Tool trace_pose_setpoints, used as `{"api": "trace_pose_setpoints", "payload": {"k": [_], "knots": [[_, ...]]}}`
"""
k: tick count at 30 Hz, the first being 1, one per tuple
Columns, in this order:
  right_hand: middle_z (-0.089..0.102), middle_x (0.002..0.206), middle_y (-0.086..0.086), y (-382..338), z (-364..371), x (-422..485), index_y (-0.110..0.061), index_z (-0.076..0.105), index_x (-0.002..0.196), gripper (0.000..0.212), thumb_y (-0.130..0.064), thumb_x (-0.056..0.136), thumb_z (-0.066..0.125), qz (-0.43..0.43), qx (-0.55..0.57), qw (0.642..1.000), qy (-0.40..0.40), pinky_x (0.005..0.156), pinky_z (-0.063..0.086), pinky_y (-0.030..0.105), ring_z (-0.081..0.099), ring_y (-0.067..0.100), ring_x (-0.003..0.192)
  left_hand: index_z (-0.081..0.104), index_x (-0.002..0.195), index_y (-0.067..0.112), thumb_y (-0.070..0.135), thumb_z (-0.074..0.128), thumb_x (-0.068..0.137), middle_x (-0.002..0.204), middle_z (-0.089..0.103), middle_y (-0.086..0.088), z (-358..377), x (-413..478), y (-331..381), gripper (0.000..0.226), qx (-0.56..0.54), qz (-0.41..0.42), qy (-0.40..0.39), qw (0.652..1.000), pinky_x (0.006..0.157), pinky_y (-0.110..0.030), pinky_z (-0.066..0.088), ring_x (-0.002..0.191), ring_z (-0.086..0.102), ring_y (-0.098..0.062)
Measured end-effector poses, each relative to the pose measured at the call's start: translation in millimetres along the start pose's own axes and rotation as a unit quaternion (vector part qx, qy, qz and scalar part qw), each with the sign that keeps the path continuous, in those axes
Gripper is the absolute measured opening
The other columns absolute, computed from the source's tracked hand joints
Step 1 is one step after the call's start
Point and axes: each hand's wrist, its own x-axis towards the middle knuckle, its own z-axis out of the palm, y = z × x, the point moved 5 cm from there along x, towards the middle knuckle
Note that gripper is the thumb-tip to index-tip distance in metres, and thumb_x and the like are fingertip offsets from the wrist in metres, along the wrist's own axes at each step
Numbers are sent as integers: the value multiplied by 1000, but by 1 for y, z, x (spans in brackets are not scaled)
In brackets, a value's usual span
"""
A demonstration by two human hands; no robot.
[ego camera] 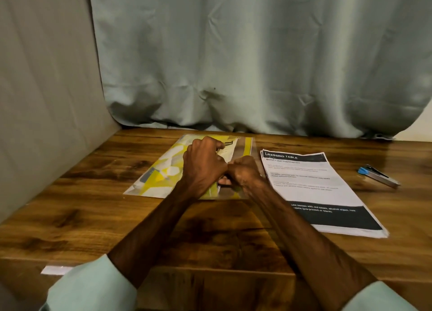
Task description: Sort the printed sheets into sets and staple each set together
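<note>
A: Quick, hands first. What was the left hand [203, 164] doing?

B: Fingers curled, knuckles up, pinching the top layer of the yellow folder [161, 170] near its far end. Tight grip, no gap showing.

A: And the right hand [245, 174]?

B: Balled into a fist just beside the left, knuckles touching it. It gripped the same folder toward the clear right edge, with the thumb tucked under. I couldn't tell if either hand had the cover alone or a sheet inside.

A: Where was the folder?

B: Flat on the wooden table [70, 217], left of centre, angled a bit, under both hands.

A: The printed sheets?

B: A stack of sheets [313, 189] lay just right of the folder, close to it but not clearly touching. It was face up, with a black header reading "DRESSING TABLE", a black band near the bottom, and the edges slightly fanned. Neither hand was on it.

A: The stapler?

B: The stapler [378, 175] was blue and metal, lying on the table well to the right of the stack, with nothing touching it.

A: Anything else?

B: A pale green curtain [257, 53] hung behind the table and a grey panel [46, 88] stood on the left. A white paper strip [56, 269] lay at the near left edge, next to a light sleeve [91, 285].
</note>
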Motion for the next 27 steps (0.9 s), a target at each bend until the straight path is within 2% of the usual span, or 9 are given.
{"api": "trace_pose_setpoints", "payload": {"k": [5, 9, 13, 15, 18, 21, 24, 26, 27], "knots": [[66, 55, 15, 7, 8, 3, 7, 64, 82, 9, 6, 90, 67, 21, -41, 998, -48, 45, 57, 30, 68, 25, 46, 76, 118, 32, 15, 69, 70, 109, 77, 0, -2, 2, -2, 51, 1, -8, -7, 1000, 86, -40, 58, 106, 68, -24], [66, 57, 20, 9, -4, 9, 13, 65, 90, 27, -13, 98, 68, 11, -30, 999, -22, 44, 55, 30, 68, 27, 45, 76, 119, 33, 16, 71, 71, 110, 76, 3, -1, 1, -2, 51, 11, -11, -17, 1000, 90, -40, 57, 108, 67, -23], [66, 68, 21, 6, -11, 9, 5, 63, 81, 14, 2, 89, 74, 5, -33, 999, -4, 48, 56, 31, 66, 24, 46, 75, 119, 34, 17, 71, 73, 111, 76, 2, 2, 1, -1, 50, 22, -11, -20, 999, 90, -40, 57, 108, 67, -23], [68, 70, 21, 6, -14, 9, 5, 63, 84, 13, 8, 82, 76, 6, -43, 999, 12, 52, 57, 33, 68, 26, 50, 74, 121, 33, 17, 71, 76, 113, 76, 2, 3, 2, -1, 49, 28, -12, -19, 999, 90, -39, 56, 110, 67, -24], [71, 68, 23, 2, -19, 7, 13, 69, 97, 17, 7, 83, 73, 9, -43, 999, 16, 42, 50, 23, 67, 23, 46, 72, 126, 32, 16, 69, 80, 118, 74, -1, 3, 1, -1, 48, 43, -12, -14, 999, 93, -38, 54, 115, 64, -26], [68, 59, 16, -8, -30, 3, 6, 73, 93, 9, 1, 90, 66, -10, -50, 998, 22, 36, 42, 19, 57, 14, 38, 69, 131, 30, 17, 65, 85, 125, 71, -3, 1, 1, 0, 48, 62, -6, 3, 998, 93, -37, 50, 117, 62, -27], [68, 61, 20, -6, -35, 2, 10, 72, 87, 8, 2, 87, 71, -26, -51, 998, 24, 38, 44, 22, 58, 18, 39, 68, 132, 30, 19, 64, 85, 127, 70, -2, 3, -2, 3, 48, 67, -5, -6, 998, 95, -36, 49, 118, 61, -27], [69, 61, 19, 2, -30, 3, 8, 71, 79, 15, -4, 86, 76, -67, -128, 989, 11, 45, 45, 26, 60, 23, 45, 68, 131, 31, 18, 64, 84, 127, 70, -1, 4, -4, 4, 49, 62, -10, -15, 998, 95, -36, 49, 118, 61, -27], [71, 67, 15, 1, -29, 0, 2, 72, 78, 18, -14, 86, 78, -117, -236, 964, 26, 51, 45, 27, 64, 24, 54, 68, 132, 30, 18, 64, 84, 127, 70, -2, 3, -5, 4, 49, 60, -13, -19, 998, 95, -36, 49, 118, 61, -27]]}}
